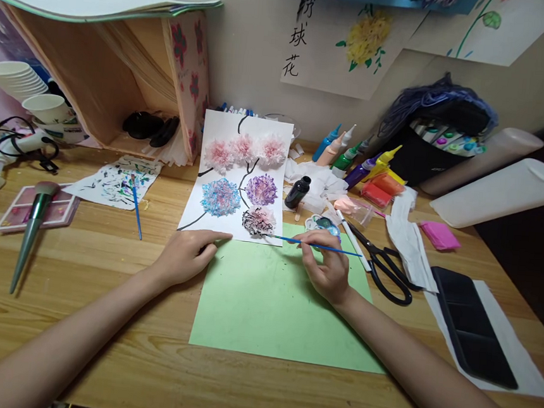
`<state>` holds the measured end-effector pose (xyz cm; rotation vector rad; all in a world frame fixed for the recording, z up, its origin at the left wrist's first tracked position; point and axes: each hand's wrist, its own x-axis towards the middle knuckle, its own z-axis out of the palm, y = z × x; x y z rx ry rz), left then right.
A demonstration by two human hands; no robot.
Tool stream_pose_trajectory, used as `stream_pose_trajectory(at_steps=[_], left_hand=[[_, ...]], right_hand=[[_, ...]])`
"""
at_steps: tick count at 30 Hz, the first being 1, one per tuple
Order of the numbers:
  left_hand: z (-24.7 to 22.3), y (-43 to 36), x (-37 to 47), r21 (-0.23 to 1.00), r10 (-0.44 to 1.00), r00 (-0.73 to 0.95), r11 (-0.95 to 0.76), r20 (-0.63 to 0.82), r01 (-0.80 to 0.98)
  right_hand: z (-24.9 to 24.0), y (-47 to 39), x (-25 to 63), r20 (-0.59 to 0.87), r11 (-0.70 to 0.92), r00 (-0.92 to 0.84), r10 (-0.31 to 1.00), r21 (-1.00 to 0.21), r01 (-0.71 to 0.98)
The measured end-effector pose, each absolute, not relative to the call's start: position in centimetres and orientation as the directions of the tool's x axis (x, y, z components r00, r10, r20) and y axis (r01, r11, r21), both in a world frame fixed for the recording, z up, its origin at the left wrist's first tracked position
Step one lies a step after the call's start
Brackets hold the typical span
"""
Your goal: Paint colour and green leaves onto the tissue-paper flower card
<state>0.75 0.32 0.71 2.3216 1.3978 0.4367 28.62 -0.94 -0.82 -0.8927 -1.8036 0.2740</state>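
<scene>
My right hand grips a thin blue paintbrush like a pen. The brush tip touches a ruffled pink-and-white paper flower that carries black marks. This flower is at the lower right of a white sheet with black painted stems, a blue flower, a purple flower and pink ones along the top. With its index finger stretched out, my left hand rests at the sheet's lower left edge, thumb apart, holding nothing. Green paper lies under my right hand.
A black ink bottle stands right of the sheet, near colored paint bottles. Black scissors and a black tray lie at right. A second paintbrush, stained tissue and a makeup brush are at left.
</scene>
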Motion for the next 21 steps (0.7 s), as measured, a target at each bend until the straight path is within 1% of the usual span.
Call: stream_pose_trajectory(at_steps=[2,6,9,11,13,16,18,21], left_hand=[[0.7,0.3,0.8,0.478,0.890,0.453,-0.423,0.058,0.769],[0.7,0.3,0.7,0.478,0.890,0.450,-0.425,0.067,0.769],[0.7,0.3,0.6,0.471,0.891,0.450,-0.424,0.063,0.773],[0.7,0.3,0.5,0.471,0.889,0.452,-0.428,0.068,0.771],[0.7,0.3,0.4,0.476,0.884,0.461,-0.440,0.080,0.761],[0.8,0.3,0.4,0.471,0.878,0.470,-0.455,0.092,0.756],[0.9,0.3,0.4,0.460,0.879,0.469,-0.455,0.093,0.763],[1.0,0.3,0.4,0.450,0.880,0.465,-0.456,0.098,0.768]], right_hand=[[-0.8,-0.9,28.6,0.714,0.696,-0.149,0.684,-0.578,0.427],[-1.1,-1.1,28.5,0.708,0.689,-0.159,0.688,-0.568,0.451],[-0.9,-0.8,28.9,0.711,0.660,-0.018,0.703,-0.642,0.391],[0.2,0.0,29.5,0.730,0.658,0.076,0.680,-0.652,0.377],[2.1,1.2,30.2,0.768,0.655,0.148,0.623,-0.616,0.436],[5.5,3.4,31.2,0.800,0.598,0.229,0.555,-0.575,0.559],[7.2,4.6,31.6,0.790,0.560,0.217,0.573,-0.571,0.601],[7.9,5.8,31.7,0.767,0.543,0.143,0.626,-0.560,0.625]])
